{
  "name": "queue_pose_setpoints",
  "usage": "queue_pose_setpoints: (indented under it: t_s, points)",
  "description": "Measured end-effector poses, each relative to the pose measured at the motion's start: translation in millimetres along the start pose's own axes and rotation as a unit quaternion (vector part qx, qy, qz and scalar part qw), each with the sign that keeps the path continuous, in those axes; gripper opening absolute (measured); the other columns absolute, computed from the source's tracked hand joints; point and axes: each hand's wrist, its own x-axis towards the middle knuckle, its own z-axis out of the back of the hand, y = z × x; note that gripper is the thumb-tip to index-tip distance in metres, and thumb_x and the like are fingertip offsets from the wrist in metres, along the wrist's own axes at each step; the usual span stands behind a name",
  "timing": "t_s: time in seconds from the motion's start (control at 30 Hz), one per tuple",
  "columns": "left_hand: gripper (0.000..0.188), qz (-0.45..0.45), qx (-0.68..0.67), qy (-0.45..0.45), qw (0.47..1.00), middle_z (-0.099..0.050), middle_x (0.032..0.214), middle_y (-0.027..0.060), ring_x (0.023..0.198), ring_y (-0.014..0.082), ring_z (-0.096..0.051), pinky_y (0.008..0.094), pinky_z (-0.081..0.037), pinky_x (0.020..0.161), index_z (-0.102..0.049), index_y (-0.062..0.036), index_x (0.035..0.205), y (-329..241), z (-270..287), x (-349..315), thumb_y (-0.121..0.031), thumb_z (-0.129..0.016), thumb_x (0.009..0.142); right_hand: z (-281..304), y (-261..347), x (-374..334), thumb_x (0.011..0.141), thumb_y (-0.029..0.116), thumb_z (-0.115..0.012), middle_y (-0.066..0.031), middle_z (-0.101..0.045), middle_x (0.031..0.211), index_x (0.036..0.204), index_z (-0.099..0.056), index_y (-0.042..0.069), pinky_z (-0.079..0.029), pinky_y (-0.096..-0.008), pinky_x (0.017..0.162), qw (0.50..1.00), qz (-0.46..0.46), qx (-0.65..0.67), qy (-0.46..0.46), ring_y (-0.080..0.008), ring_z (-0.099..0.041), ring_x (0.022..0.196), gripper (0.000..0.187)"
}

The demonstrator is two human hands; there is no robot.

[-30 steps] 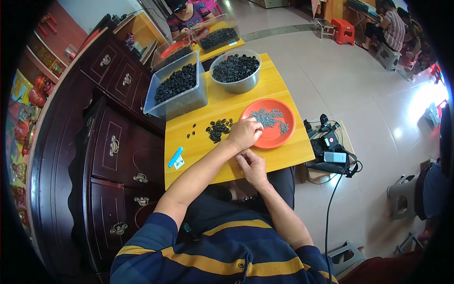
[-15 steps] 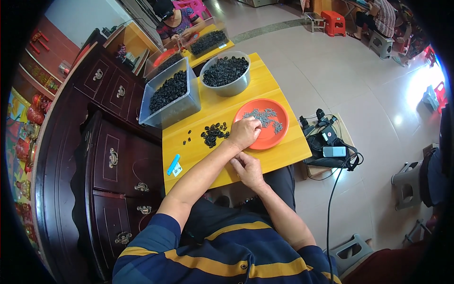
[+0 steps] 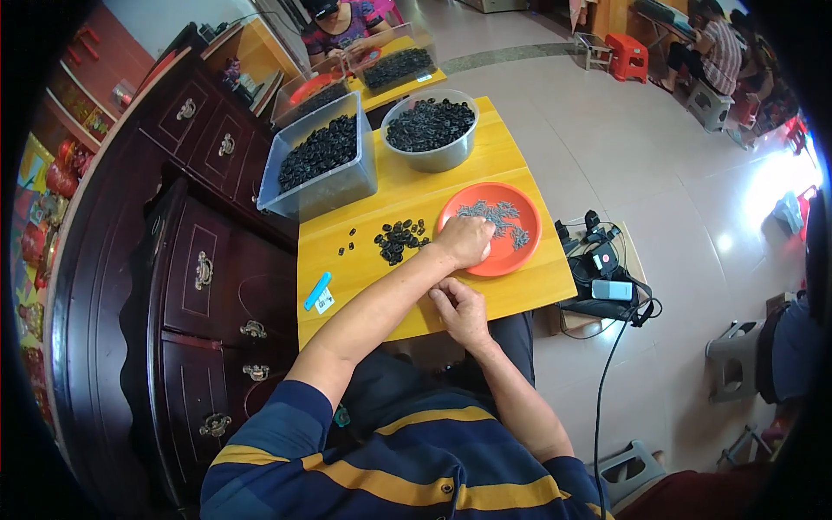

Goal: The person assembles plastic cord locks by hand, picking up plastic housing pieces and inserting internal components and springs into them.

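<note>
An orange-red plate (image 3: 523,258) on the yellow table holds a pile of small grey pin-like pieces (image 3: 520,237). My left hand (image 3: 465,241) reaches over the plate's left side, its fingers curled at the edge of the pile. Its fingertips are partly hidden, so what they pinch does not show. Nearer to me, at the table's front edge, my right hand (image 3: 464,314) is closed with thumb and forefinger together. Anything inside it is too small to make out. To the left of the plate lies a loose heap of small black oval parts (image 3: 399,242), with a few strays beside it.
A rectangular clear bin (image 3: 322,198) and a round clear tub (image 3: 433,159), both filled with black parts, stand at the back. A blue-handled tool (image 3: 318,291) lies front left. Dark drawers (image 3: 204,269) flank the table. Another person (image 3: 347,30) sits beyond.
The whole view has shifted slightly. My left hand stays at the plate, its fingers slightly differently placed by the grey pieces. My right hand remains at the table's front edge, slightly farther from my left wrist.
</note>
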Motion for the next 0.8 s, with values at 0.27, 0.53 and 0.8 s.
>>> queue_pose_setpoints:
  t_s: [0.27, 0.53, 0.8]
  points:
    - [0.009, -0.012, -0.163, -0.135, 0.977, -0.063, 0.079, 0.014, 0.071, 0.0353, -0.064, 0.0462, -0.051, 0.062, -0.052, -0.004, 0.085, 6.5, 18.0, -15.1, -0.011, -0.055, 0.08, -3.9, -2.5, 0.4, 0.088, 0.007, -0.066, -0.01, -0.066, 0.077, 0.098, -0.066, 0.0, -0.05, -0.0288, 0.064, 1.0, -0.008, 0.002, -0.005, -0.0144, -0.062, 0.067, 0.012]
    - [0.007, 0.083, -0.431, -0.222, 0.871, -0.061, 0.072, 0.0085, 0.061, 0.019, -0.06, 0.0324, -0.049, 0.058, -0.055, -0.0029, 0.088, 14.3, 30.0, -71.8, 0.0, -0.057, 0.081, -4.4, -4.7, -0.3, 0.092, 0.007, -0.064, -0.0013, -0.061, 0.072, 0.101, -0.067, 0.0, -0.045, -0.0225, 0.055, 0.995, -0.059, 0.076, 0.002, -0.006, -0.055, 0.059, 0.011]
    - [0.007, 0.204, -0.678, -0.141, 0.692, -0.059, 0.084, -0.0053, 0.069, 0.0012, -0.054, 0.0177, -0.047, 0.063, -0.062, -0.0053, 0.096, 22.6, 12.9, -142.2, -0.003, -0.06, 0.089, -4.8, 2.0, 1.3, 0.096, 0.005, -0.058, -0.0003, -0.061, 0.085, 0.106, -0.063, -0.001, -0.048, -0.0208, 0.065, 0.985, -0.11, 0.132, 0.016, -0.006, -0.057, 0.07, 0.013]
